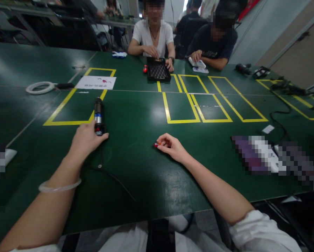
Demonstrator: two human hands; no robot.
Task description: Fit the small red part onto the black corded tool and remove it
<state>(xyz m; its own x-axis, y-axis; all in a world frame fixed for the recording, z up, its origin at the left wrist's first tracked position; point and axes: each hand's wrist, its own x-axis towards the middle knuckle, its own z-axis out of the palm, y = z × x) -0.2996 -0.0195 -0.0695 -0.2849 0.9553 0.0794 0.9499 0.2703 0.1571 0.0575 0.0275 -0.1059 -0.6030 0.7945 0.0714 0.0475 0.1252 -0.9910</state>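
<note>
White coil (40,88), on green table (143,175). Left hand (85,138), at near end of dark cylinder (98,108), blue-and-silver banded; closure of grip impossible to judge. Small red-and-orange piece (156,144), right of cylinder, pinched between fingertips of right hand (173,147).

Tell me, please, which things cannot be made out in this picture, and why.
Head view, red piece: full shape, partly covered by the right hand.
Head view, tube: near end, partly covered by the left hand; how firmly it grips is unclear.
Head view, paper: printed text, too small to read.
Head view, tray: contents, too small to identify.
Head view, purple thing: details, blurred by pixel blocks.
</note>
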